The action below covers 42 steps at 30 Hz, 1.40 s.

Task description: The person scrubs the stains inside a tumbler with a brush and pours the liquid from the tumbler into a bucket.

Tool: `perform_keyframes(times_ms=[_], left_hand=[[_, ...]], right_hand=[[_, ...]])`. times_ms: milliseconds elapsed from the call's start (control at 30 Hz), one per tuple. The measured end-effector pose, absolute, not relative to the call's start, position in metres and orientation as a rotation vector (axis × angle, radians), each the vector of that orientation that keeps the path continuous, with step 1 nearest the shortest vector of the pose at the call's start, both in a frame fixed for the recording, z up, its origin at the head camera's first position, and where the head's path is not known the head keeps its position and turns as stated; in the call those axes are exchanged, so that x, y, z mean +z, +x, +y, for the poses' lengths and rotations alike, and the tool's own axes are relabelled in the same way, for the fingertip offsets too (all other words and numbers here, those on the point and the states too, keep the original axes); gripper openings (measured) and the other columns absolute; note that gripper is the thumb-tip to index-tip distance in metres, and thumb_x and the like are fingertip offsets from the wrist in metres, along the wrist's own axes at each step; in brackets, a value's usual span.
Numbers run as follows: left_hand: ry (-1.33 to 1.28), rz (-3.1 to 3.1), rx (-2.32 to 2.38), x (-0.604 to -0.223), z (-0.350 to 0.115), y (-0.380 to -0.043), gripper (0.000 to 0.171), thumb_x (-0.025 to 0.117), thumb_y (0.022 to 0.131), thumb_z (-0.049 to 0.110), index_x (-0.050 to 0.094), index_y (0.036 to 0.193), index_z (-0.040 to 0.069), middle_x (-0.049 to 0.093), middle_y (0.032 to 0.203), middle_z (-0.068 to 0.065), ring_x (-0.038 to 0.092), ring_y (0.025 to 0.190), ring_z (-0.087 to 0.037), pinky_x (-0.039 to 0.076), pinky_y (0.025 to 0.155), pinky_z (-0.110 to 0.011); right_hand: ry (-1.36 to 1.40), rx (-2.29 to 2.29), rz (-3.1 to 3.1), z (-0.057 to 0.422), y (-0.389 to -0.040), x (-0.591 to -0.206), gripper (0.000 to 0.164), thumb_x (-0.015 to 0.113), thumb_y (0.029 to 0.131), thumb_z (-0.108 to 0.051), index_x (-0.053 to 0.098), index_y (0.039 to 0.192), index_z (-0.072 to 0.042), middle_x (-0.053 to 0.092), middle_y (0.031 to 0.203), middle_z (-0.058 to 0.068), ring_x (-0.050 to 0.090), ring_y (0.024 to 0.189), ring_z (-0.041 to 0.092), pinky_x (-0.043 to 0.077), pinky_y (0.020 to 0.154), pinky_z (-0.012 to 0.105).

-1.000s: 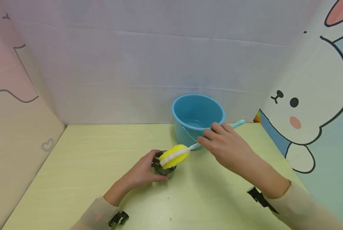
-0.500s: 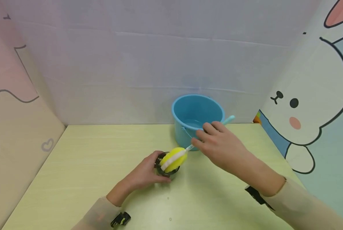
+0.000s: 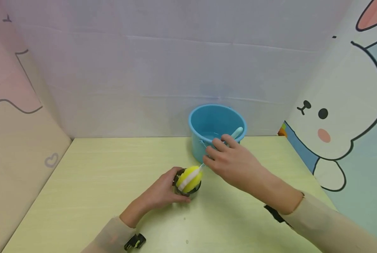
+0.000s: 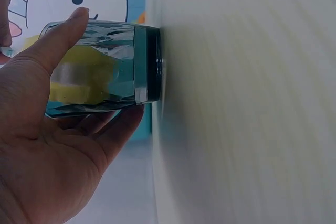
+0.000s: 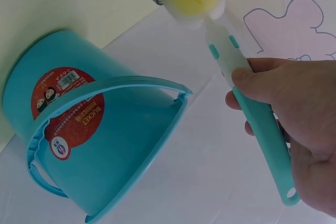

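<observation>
Head view has both hands working close together over a pale table [image 3: 96,182], in front of a blue bucket [image 3: 198,149] that stands near the back edge. The left hand [image 3: 164,191] is clamped round a clear glass [image 4: 123,66], thumb on one side and fingers on the other. Its mouth faces up, and the base is down at the tabletop; whether it touches, I cannot tell. The right hand [image 5: 299,124] has its fingers wrapped round the turquoise handle [image 5: 262,124] of a brush, thumb laid along it, and the handle's end, with a hole through it, extends past the grip. The brush slants down to the left, and its yellow and white sponge head [image 3: 189,179] sits partly inside the glass, the upper part above the rim. Left wrist view shows the sponge through the glass wall, short of the base. In the right wrist view the bucket has a carrying handle [image 5: 110,83] lying across its side and a round red label [image 5: 86,115]. Behind is a pale cloth backdrop [image 3: 144,70], and on the right side a panel carries a printed rabbit [image 3: 343,112]. Pale sleeves [image 3: 318,221] reach both wrists
</observation>
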<state>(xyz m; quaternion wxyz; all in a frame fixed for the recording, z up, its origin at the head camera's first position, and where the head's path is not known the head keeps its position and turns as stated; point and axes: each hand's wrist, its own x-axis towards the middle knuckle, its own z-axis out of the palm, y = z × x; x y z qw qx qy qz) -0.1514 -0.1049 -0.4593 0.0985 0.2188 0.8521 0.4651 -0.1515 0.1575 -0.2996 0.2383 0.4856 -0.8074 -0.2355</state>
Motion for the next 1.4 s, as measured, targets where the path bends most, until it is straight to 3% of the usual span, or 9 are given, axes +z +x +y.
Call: perform_keyframes(times_ms=[333, 800, 1400], left_hand=[[0.648, 2.519, 1.374, -0.459, -0.102, -0.15, 0.098, 0.1, 0.075, 0.03, 0.045, 0.152, 0.004, 0.06, 0.14, -0.007, 0.06, 0.124, -0.022, 0.049, 0.108, -0.047], [0.673, 2.504, 1.385, -0.46, -0.101, -0.152, 0.095, 0.099, 0.076, 0.032, 0.046, 0.151, 0.005, 0.061, 0.135, -0.004, 0.06, 0.118, -0.019, 0.052, 0.102, -0.045], [0.71, 2.476, 1.409, -0.46, -0.105, -0.152, 0.088, 0.096, 0.08, 0.035, 0.048, 0.15, 0.01, 0.062, 0.132, 0.001, 0.061, 0.116, -0.016, 0.053, 0.101, -0.043]], right_hand=[[1.345, -0.707, -2.177, 0.149, -0.154, -0.306, 0.033, 0.092, 0.086, -0.027, 0.073, 0.11, -0.015, 0.068, 0.106, 0.005, 0.053, 0.103, 0.03, 0.042, 0.097, 0.048], [1.375, -0.813, -2.129, 0.136, -0.157, -0.312, 0.02, 0.085, 0.092, -0.03, 0.074, 0.105, -0.018, 0.066, 0.102, 0.002, 0.049, 0.101, 0.028, 0.041, 0.097, 0.045], [1.38, -0.864, -2.151, 0.131, -0.158, -0.31, 0.02, 0.086, 0.091, -0.031, 0.074, 0.102, -0.021, 0.066, 0.105, 0.003, 0.049, 0.106, 0.028, 0.04, 0.1, 0.047]])
